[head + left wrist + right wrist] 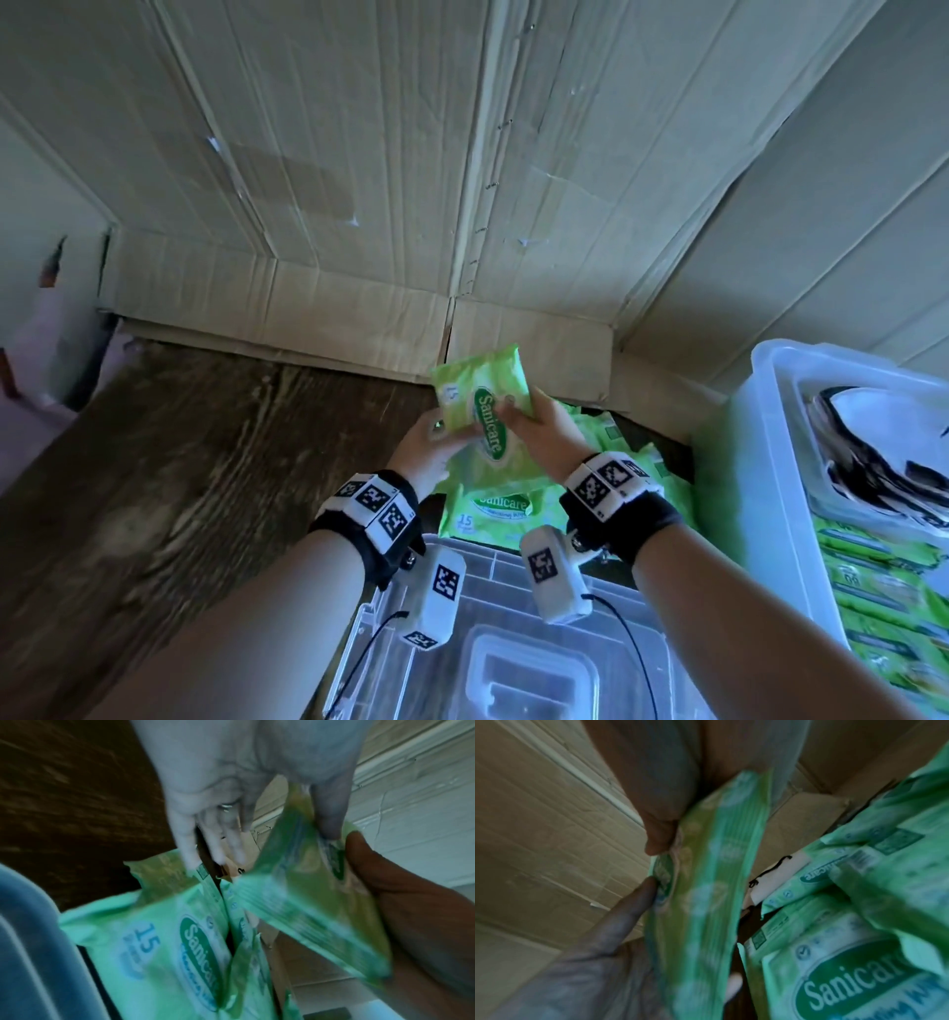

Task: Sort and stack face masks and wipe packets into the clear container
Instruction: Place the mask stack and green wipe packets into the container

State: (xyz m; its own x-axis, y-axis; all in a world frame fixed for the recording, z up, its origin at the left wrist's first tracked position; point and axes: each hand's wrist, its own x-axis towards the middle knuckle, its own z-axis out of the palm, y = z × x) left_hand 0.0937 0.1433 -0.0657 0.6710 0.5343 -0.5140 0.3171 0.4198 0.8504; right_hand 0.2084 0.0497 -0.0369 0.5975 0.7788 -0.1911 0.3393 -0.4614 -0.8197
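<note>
Closest to the person there's a clear lid [513, 642] lying flat on the dark wood table [179, 462], right under both forearms, its far edge butting up against a loose pile of green wipe packets [488, 514]. Just above that pile, both hands share one wipe packet [477, 411], held up off the table and tilted. The left hand [426, 452] is under its left edge with the thumb pressed on the front; in the left wrist view the other fingers [226, 841] look fairly straight behind it, though it's blurry. The right hand [539, 431] pinches the right edge, thumb on the printed front, fingers curled round the back. Off to the right sits the clear container [770, 462], its near wall just beside the pile, with green packets stacked in the near part and black-and-white face masks [873, 462] further back. To the left the table has loads of bare wood, so there's plenty of room that way. At the back, creased cardboard sheets [359, 180] stand along the table's far edge and close off the right side too.
</note>
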